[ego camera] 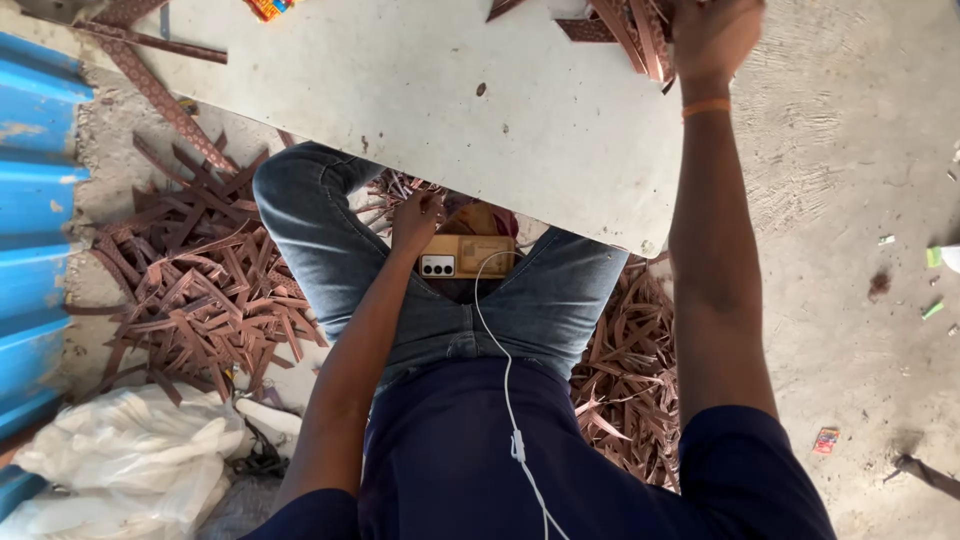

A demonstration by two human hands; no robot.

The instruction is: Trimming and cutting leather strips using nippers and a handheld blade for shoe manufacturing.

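As you sit at the white board (480, 90), your right hand (712, 35) closes on a bunch of brown strips (625, 30) at its far edge. Your left hand (415, 218) reaches down between your knees, fingers bent; I cannot tell what they hold. Thin, bent strips in heaps on the floor (200, 290) look left to sort.

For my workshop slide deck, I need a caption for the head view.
Seated worker's left hand reaches below a white table; right hand grips brown strips.
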